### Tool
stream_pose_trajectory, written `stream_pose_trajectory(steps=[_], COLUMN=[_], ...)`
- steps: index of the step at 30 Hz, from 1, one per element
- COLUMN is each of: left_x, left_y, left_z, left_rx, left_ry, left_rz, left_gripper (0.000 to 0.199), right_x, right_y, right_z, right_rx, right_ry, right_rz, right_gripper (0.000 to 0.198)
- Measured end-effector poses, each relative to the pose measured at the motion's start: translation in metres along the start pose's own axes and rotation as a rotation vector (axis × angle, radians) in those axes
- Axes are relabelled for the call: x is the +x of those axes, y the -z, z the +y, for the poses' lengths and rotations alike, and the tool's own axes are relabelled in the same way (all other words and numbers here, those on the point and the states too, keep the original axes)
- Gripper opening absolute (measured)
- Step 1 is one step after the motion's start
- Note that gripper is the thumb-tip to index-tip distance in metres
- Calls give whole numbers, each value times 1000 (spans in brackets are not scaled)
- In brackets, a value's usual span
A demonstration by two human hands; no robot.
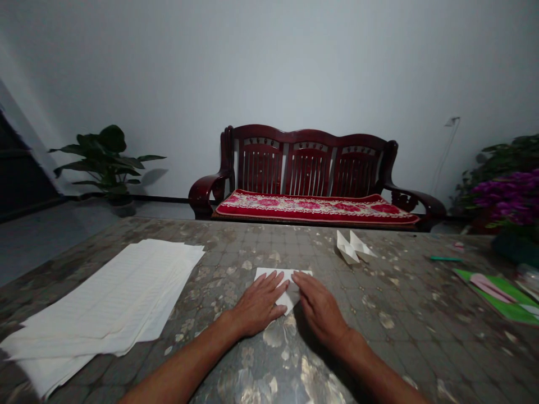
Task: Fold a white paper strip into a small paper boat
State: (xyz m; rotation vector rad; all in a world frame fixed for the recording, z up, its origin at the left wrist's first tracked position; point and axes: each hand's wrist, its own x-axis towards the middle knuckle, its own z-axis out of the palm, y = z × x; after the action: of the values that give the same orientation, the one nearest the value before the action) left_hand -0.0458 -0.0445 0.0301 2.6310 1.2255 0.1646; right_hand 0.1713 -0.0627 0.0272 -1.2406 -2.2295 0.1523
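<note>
A folded piece of white paper (288, 303) lies on the table in front of me, its straight edge at the far side and a point towards me. My left hand (261, 303) rests flat on its left part with the fingers stretched out. On the right part, the fingertips of my right hand (320, 306) touch the paper, the fingers extended and close together. Both hands cover much of the sheet, so its folds are partly hidden. Farther back to the right stands a folded paper figure (348, 249) with two upright points.
A stack of printed paper sheets (105, 297) spreads over the table's left side. At the right lie a green pen (446, 258) and a green sheet (501, 303) with a pink item on it. Beyond the patterned table (227, 370) stands a wooden bench (309, 168).
</note>
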Motion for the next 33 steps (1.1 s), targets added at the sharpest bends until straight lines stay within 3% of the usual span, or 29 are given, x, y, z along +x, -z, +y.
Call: stream_pose_trajectory(steps=[3,6,17,29,33], left_x=[0,0,-4,-33,-35], left_y=[-5,-10,-3,-2,-1], left_z=[-2,-5,-11,-39,-43], left_rx=[-32,-45,-3,26,1], left_ry=[-27,-52,8,138,135], left_rz=[47,79,-13,69,90], left_gripper=[64,65,64,61,56], right_x=[2,7,4,-8,2], right_y=[-27,-41,-9,5,19], right_z=[-26,-34,-8,29,27], right_rx=[77,80,-161,-298,-341], right_ry=[-56,-113,-94,-189,-250], right_rz=[-106,-206,-414,-371,-275], right_gripper=[57,65,66,62,53])
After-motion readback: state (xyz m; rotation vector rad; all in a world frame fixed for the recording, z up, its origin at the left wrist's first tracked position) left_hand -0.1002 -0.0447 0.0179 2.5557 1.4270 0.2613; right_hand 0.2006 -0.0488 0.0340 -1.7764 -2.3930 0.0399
